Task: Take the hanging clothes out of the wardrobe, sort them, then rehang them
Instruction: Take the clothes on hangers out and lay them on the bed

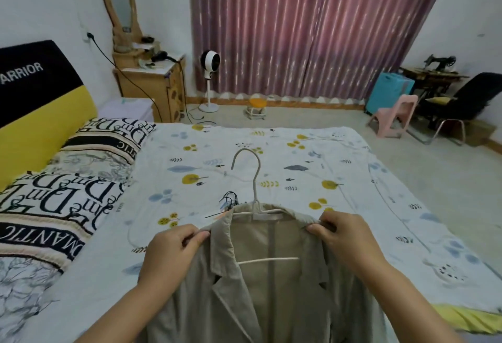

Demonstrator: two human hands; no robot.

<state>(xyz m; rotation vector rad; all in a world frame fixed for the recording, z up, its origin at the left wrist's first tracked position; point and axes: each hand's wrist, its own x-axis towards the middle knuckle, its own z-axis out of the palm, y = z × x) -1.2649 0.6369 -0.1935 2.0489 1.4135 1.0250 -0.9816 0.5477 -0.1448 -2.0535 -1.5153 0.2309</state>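
Head view: one beige jacket (pixel 260 283) hangs on one white hanger (pixel 255 196), held over the bed (pixel 353 179) between two hands. At 9 o'clock of the collar, the left hand (pixel 168 253) pinches the jacket's shoulder edge with curled fingers; at 3 o'clock, the right hand (pixel 345 236) pinches the other shoulder the same way. The hanger's hook points to 12 o'clock, above both hands. One small bunch of dark hangers (pixel 229 201) lies on the sheet at 11 o'clock of the collar, just beside it. Two patterned pillows (pixel 81 169) lie at 9 o'clock on the bed.
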